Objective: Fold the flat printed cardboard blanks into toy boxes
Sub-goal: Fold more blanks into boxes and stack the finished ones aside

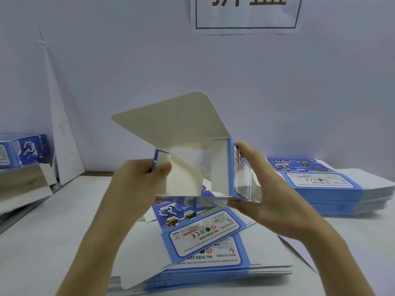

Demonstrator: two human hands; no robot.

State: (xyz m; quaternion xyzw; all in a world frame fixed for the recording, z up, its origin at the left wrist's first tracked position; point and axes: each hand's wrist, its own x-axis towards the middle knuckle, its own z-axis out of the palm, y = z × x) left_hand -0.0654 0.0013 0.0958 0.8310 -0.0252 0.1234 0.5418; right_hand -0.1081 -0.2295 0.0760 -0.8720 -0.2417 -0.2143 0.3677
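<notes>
Well out beyond the left fingers, at the picture's edge, stands one finished box (23, 150), blue with a white robot dog printed on it and cut off by the frame. Just below it lie silvery sheets (23, 184) whose number I cannot tell. One white board (62, 124) leans on the wall beside them. There are two hands, and they hold one half-formed box (192, 159) between them in the air above the table (42, 231). The left hand (141, 174) pinches the box's left wall, thumb on the plain inner face and the other fingers curled behind the blue printed face. The box is blue outside and off-white inside, open towards the camera, with one wide round-cornered flap standing up and back from the fingertips and a smaller inner flap slanting across the opening. A clear or glossy window panel runs along its near bottom edge and is blurred. The right hand (256, 189) grips the right wall, fingers pressed together along the printed outside and thumb under the near lower corner. Below both wrists lies one near stack of blanks (203, 242), flat, the top sheet askew and reading "No.5599-20A". Beyond the right fingers lies a second, far stack of blanks (333, 189), with small print too fine to read. On the wall above, one sign (245, 13) is cut off at the top.
</notes>
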